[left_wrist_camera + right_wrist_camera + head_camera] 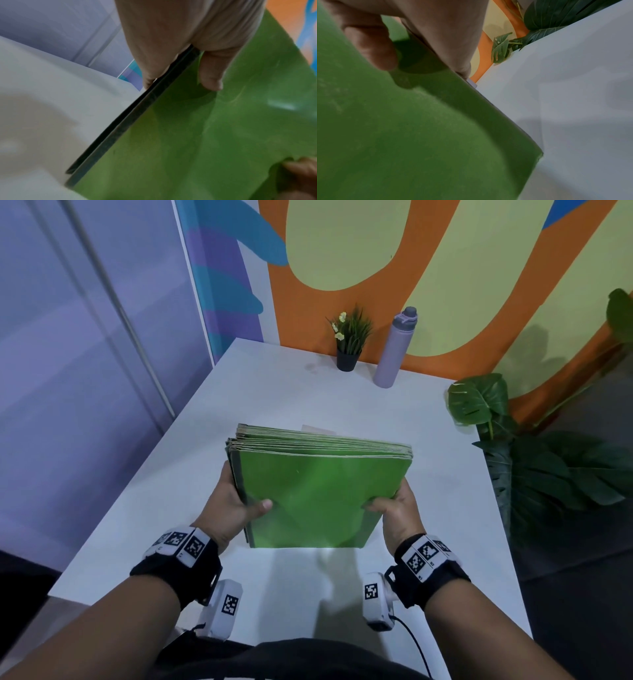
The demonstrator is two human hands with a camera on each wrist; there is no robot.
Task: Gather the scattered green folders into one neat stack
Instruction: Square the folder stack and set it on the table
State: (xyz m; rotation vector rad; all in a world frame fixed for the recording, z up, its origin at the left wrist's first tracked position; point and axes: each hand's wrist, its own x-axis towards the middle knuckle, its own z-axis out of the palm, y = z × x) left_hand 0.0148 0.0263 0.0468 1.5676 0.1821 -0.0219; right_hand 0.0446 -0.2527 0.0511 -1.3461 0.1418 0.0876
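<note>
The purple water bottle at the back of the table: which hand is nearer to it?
Right. The right hand grips the folder stack on its right side, roughly below the purple water bottle; the left hand grips the stack's left side, farther over.

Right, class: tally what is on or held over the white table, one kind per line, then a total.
Stack of green folders, held by left hand and right hand: 1
Small potted plant: 1
Lilac water bottle: 1
Total: 3
</note>
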